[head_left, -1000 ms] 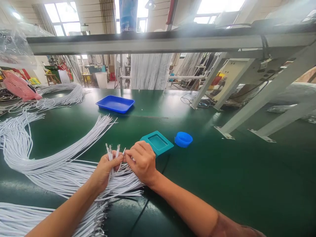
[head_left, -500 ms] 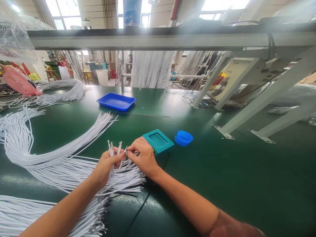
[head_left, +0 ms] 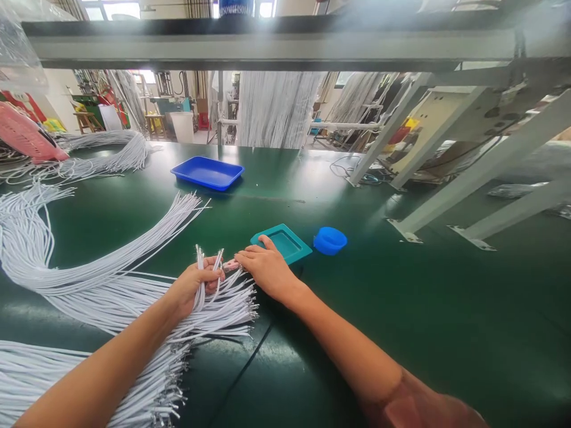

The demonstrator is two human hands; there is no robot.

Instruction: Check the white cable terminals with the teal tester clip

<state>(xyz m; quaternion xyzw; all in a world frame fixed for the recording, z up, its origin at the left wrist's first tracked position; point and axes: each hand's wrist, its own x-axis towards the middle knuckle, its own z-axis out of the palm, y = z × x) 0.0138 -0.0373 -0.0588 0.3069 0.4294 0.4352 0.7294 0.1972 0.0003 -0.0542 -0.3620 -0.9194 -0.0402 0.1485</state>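
Note:
My left hand (head_left: pixel 194 285) is closed round a few white cables (head_left: pixel 206 264) whose stripped ends stick up above its fingers. Under it a big bundle of white cables (head_left: pixel 111 285) lies fanned out on the green table (head_left: pixel 401 309). My right hand (head_left: pixel 263 267) lies low on the table beside the left one, fingers stretched out. Its index finger touches the near edge of a teal square tray (head_left: pixel 285 242), and its thumb is by a small pinkish thing I cannot make out.
A small blue round cup (head_left: pixel 330 240) sits right of the teal tray. A blue rectangular tray (head_left: pixel 207 172) lies farther back. More cable bundles (head_left: pixel 102 156) lie at the far left by a pink basket (head_left: pixel 24 139). White metal frame legs (head_left: pixel 464 178) stand at the right.
My right hand has left the cable tips, dropped to the table and reached out toward the teal tray. My left hand still grips the cables. The view has tilted down a little.

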